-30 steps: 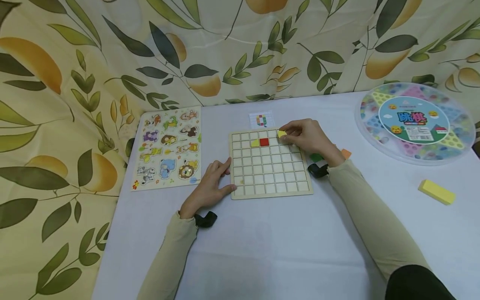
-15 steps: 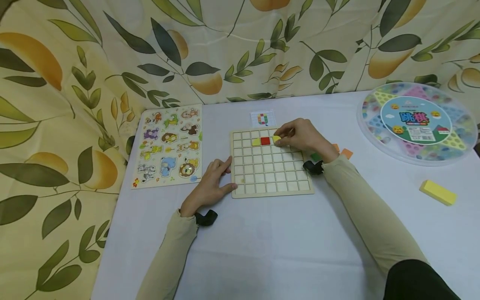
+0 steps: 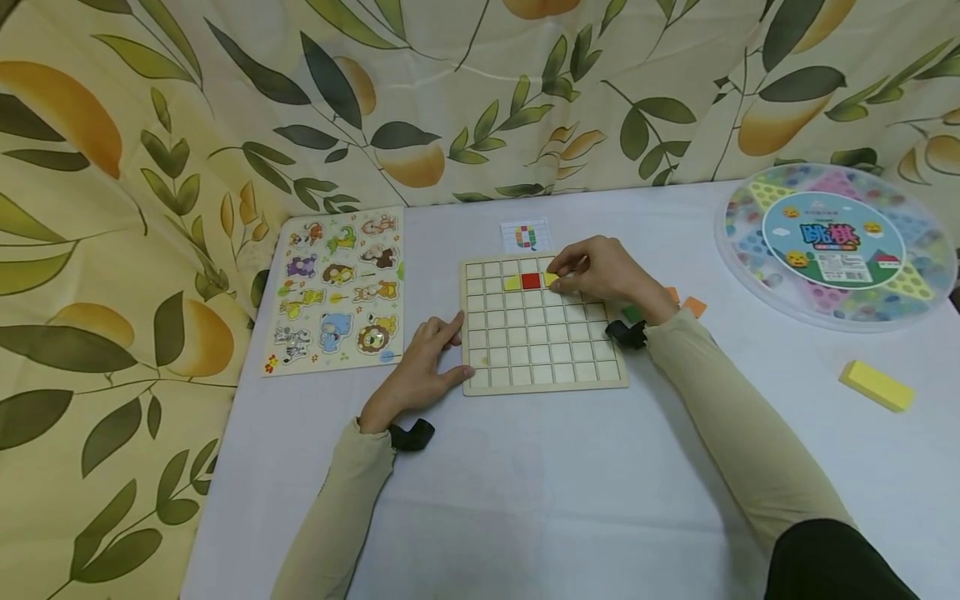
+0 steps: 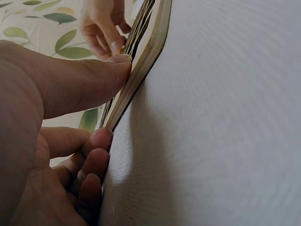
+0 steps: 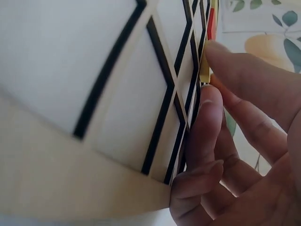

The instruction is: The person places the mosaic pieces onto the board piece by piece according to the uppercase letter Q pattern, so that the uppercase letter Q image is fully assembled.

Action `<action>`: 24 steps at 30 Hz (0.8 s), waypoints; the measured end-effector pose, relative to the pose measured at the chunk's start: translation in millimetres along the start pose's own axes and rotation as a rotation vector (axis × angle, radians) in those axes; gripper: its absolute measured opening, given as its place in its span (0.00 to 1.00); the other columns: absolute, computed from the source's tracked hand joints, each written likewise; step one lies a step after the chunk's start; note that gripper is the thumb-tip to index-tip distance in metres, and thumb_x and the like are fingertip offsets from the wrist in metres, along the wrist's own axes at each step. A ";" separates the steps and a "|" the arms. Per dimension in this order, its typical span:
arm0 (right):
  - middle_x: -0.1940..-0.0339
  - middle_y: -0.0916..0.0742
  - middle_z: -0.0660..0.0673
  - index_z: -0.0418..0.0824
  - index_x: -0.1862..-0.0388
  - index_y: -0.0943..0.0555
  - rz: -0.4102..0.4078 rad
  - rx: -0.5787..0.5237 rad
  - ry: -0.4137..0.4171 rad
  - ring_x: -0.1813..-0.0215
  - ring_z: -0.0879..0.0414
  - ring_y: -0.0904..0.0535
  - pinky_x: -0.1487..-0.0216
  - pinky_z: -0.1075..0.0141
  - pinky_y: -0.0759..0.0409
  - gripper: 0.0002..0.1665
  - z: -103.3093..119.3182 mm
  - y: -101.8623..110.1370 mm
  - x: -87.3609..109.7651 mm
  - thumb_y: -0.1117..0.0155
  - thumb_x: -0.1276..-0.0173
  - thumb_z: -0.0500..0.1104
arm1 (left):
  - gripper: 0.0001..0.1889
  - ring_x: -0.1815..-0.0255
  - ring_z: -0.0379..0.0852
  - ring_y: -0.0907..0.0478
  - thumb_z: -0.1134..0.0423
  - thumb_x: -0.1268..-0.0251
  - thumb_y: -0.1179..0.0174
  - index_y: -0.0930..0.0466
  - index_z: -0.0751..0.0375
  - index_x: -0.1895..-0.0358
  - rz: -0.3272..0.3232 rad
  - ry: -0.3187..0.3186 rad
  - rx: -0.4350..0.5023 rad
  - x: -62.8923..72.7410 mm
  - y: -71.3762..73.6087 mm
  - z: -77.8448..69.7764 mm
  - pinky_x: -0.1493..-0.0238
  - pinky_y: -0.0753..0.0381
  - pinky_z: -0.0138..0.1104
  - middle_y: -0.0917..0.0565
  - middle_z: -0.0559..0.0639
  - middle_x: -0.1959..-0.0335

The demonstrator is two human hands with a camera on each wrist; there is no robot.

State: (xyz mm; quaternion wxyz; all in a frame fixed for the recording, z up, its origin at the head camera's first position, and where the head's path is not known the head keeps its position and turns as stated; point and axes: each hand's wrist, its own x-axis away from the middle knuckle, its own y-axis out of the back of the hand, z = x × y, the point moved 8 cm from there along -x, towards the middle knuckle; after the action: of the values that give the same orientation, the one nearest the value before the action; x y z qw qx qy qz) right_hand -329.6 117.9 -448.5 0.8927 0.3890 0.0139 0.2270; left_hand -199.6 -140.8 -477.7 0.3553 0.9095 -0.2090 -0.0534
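Note:
In the head view a wooden grid board (image 3: pixel 520 340) lies on the white table. A red tile (image 3: pixel 530 281) sits in its second row, with a yellow-green tile (image 3: pixel 512 282) on the left of it. My right hand (image 3: pixel 603 265) pinches a small yellow tile (image 3: pixel 551 278) between thumb and fingers, at the cell right of the red one. The right wrist view shows this yellow tile (image 5: pixel 205 68) edge-on, low at the grid. Along the board's left edge rests my left hand (image 3: pixel 420 371), its thumb and index finger spread and touching the rim.
Behind the board lies a small pattern card (image 3: pixel 525 237). An animal puzzle board (image 3: pixel 341 354) is at left. Partly behind the right wrist are a green piece (image 3: pixel 632 314) and orange tiles (image 3: pixel 693 307). Farther right are a yellow block (image 3: pixel 876 385) and a round Chinese checkers box (image 3: pixel 832 242).
My right hand has shifted slightly left with the yellow tile, bringing it down beside the red tile. The left hand stays at the board's edge.

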 end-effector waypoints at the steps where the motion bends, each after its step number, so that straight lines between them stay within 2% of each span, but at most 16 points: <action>1: 0.57 0.08 0.42 0.40 0.51 0.08 -0.006 0.004 0.005 0.56 0.48 0.15 0.51 0.59 0.24 0.13 0.7 0.0 -0.3 0.21 0.32 0.42 | 0.47 0.47 0.49 0.34 0.62 0.31 0.27 0.46 0.64 0.15 -0.001 -0.001 0.001 0.1 0.0 0.2 0.40 0.32 0.44 0.25 0.55 0.47; 12: 0.62 0.08 0.43 0.39 0.55 0.07 -0.033 0.005 -0.009 0.61 0.54 0.16 0.54 0.62 0.25 0.11 6.7 -0.6 -2.3 0.20 0.34 0.42 | 0.48 0.47 0.50 0.34 0.63 0.32 0.27 0.46 0.63 0.15 0.000 -0.001 0.000 -0.4 0.8 -0.1 0.40 0.33 0.43 0.25 0.55 0.47; 24: 0.58 0.08 0.41 0.38 0.52 0.09 -0.024 0.009 -0.014 0.57 0.50 0.16 0.52 0.61 0.25 0.14 7.2 -2.7 -0.6 0.20 0.35 0.42 | 0.47 0.47 0.51 0.34 0.62 0.31 0.28 0.46 0.63 0.15 0.011 0.015 -0.004 0.6 0.4 -0.6 0.39 0.32 0.45 0.26 0.56 0.46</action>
State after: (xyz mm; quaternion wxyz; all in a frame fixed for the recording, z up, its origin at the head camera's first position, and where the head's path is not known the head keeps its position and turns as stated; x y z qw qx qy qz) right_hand -327.6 111.0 -445.5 0.8938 0.3943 0.0131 0.2134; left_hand -199.0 -140.9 -477.0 0.3588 0.9081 -0.2113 -0.0449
